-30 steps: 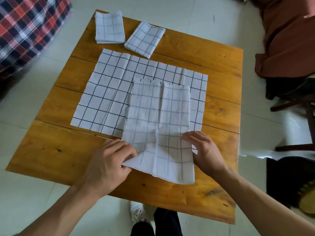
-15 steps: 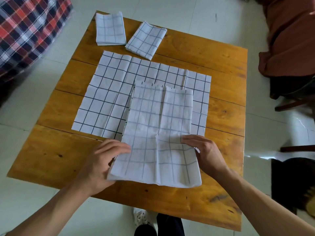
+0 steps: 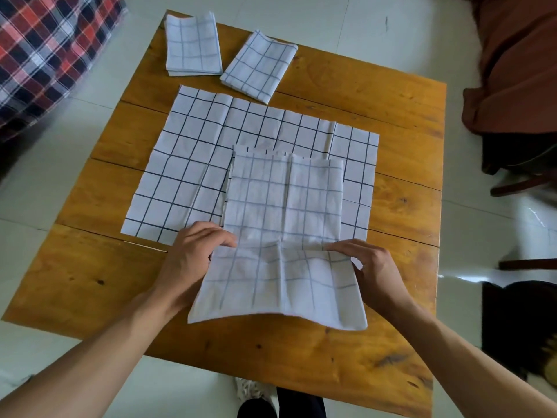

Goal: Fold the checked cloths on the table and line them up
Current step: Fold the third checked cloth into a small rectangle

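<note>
Surface: wooden plank table (image 3: 376,110) on a pale tiled floor (image 3: 331,22), seen from above.
Cloth in hand: half-folded checked cloth (image 3: 283,206), faint grid side up, at the near middle of the table; its far part lies flat on top of a second cloth, its near part is raised off the wood and bends along a crease running between the two hands.
Left hand (image 3: 193,260): at the cloth's left edge by the crease, fingers curled onto the fabric, thumb hidden beneath the lifted flap (grip appears to be a pinch).
Right hand (image 3: 373,270): at the cloth's right edge by the crease, fingertips and thumb pinching the fabric.
Cloth beneath: unfolded checked cloth (image 3: 193,164), dark grid lines, spread flat across the table's middle, partly covered by the held cloth.
Finished pieces: first folded cloth (image 3: 193,45) at the far left edge of the table, lying square; second folded cloth (image 3: 259,66) just beside it to the right, turned at an angle, corners near but whether touching cannot be told.
Surroundings: red and navy plaid fabric (image 3: 45,46) off the far left; brown fabric (image 3: 512,64) off the far right; dark chair frame (image 3: 518,182) right of the table.
</note>
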`<state>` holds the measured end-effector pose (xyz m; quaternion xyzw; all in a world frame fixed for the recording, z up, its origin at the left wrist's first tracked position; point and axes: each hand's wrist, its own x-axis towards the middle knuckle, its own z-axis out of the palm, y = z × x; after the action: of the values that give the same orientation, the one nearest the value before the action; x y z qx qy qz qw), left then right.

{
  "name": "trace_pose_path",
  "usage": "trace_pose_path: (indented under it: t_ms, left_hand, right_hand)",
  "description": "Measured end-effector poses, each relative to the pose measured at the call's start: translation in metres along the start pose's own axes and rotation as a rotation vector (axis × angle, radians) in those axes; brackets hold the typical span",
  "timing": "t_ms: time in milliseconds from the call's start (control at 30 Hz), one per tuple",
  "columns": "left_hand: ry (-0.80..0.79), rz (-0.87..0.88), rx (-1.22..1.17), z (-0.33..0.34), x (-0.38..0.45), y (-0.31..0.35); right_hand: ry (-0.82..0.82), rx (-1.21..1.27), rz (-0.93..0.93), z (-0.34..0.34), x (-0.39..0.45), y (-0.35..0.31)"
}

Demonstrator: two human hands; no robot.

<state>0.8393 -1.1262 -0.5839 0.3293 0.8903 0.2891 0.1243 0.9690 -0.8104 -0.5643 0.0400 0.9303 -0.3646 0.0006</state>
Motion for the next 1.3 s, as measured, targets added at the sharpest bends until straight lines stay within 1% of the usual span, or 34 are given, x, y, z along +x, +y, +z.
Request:
trace_pose_path:
  t_ms: [67,133,167,233,267,333,433,567,700,800,933,1033,1133,1300]
  left_hand:
    - [-0.026,-0.086,-0.044,-0.003,0.0,0.006]
    - [-0.004,-0.178,-0.136,-0.007,0.004,0.017]
    - [0.002,-0.237,-0.21,-0.009,0.008,0.022]
    - [0.031,-0.375,-0.442,-0.01,0.017,0.027]
    - [0.046,-0.461,-0.51,-0.01,0.021,0.027]
    - [0.066,-0.529,-0.465,-0.009,0.027,0.024]
    - [0.091,-0.582,-0.398,-0.007,0.034,0.023]
    - [0.084,-0.531,-0.12,-0.002,0.044,0.019]
    - [0.057,-0.661,-0.123,-0.006,0.06,0.019]
    - [0.011,-0.69,0.005,-0.01,0.073,0.022]
    - [0.003,-0.804,0.035,-0.009,0.082,0.019]
    - [0.017,-0.776,0.029,-0.007,0.082,0.02]
    - [0.006,-0.743,0.088,-0.007,0.087,0.021]
    - [0.015,-0.695,0.065,-0.003,0.083,0.017]
  right_hand:
    - [0.018,-0.004,0.029,0.0,0.004,0.001]
    - [0.039,0.005,0.063,0.001,0.007,0.001]
    - [0.049,0.012,0.084,0.001,0.01,0.002]
    - [0.059,0.035,0.129,0.001,0.013,0.001]
    - [0.062,0.049,0.147,0.001,0.016,0.001]
    - [0.072,0.095,0.201,0.0,0.022,0.0]
    - [0.088,0.153,0.342,0.0,0.03,0.0]
    - [0.091,0.145,0.456,0.001,0.04,0.001]
    - [0.076,0.117,0.504,0.0,0.049,0.002]
    - [0.06,0.076,0.546,0.001,0.057,0.002]
    - [0.03,0.056,0.6,0.0,0.064,0.001]
    - [0.034,0.061,0.633,0.001,0.067,0.001]
    - [0.026,0.053,0.647,0.001,0.069,0.001]
    - [0.019,0.084,0.623,-0.001,0.065,0.001]
